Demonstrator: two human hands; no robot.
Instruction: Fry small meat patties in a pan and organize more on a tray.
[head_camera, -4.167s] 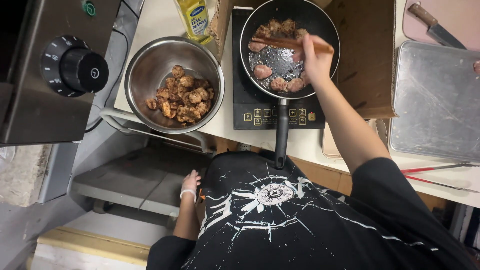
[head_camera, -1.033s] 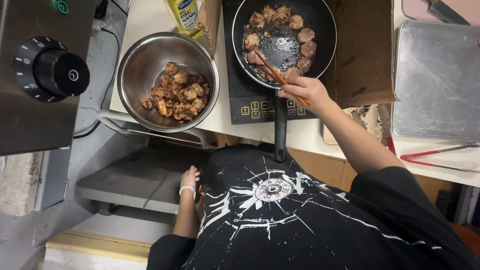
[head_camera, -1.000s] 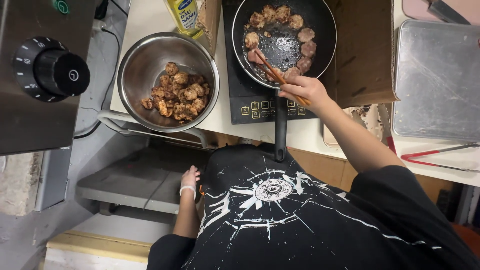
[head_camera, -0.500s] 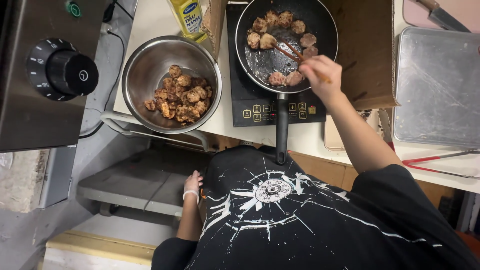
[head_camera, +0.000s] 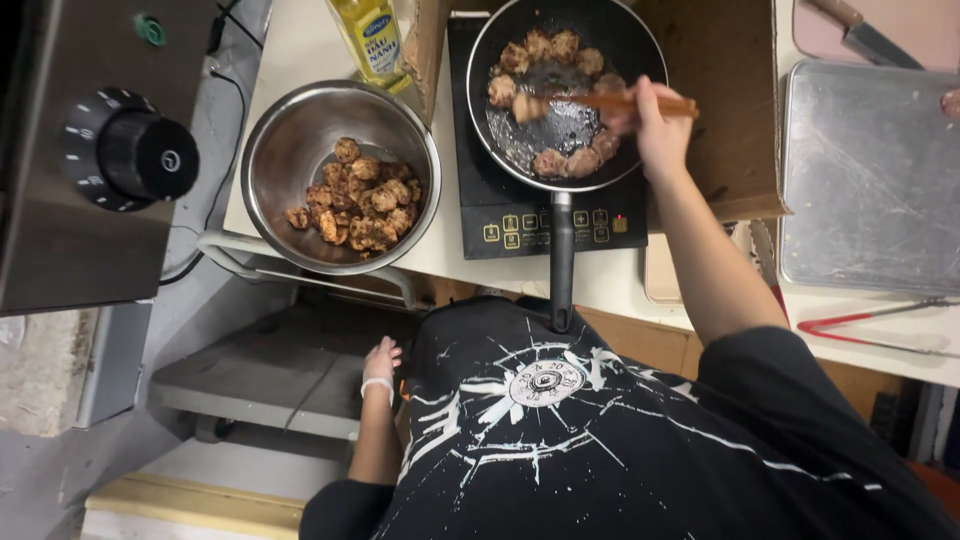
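- Fingers (head_camera: 640, 100) of our right hand (head_camera: 655, 130) stay clamped on the wooden chopsticks (head_camera: 610, 102), which now lie nearly level, tips toward nine o'clock; half a second ago they slanted toward ten.
- Between the tips we pinch one browned meat piece (head_camera: 528, 107) over the middle of the black frying pan (head_camera: 520, 150).
- Other pieces ring the pan from ten to one o'clock, with a few at five.
- That pan sits on the black induction cooker (head_camera: 520, 225), its handle pointing to six o'clock.
- Our left hand (head_camera: 380, 362) still hangs at our side, fingers loosely curled, holding nothing.
- At nine o'clock of the pan, the steel bowl (head_camera: 290, 150) of cooked pieces looks unchanged.
- At three o'clock lies the metal tray (head_camera: 870, 180).
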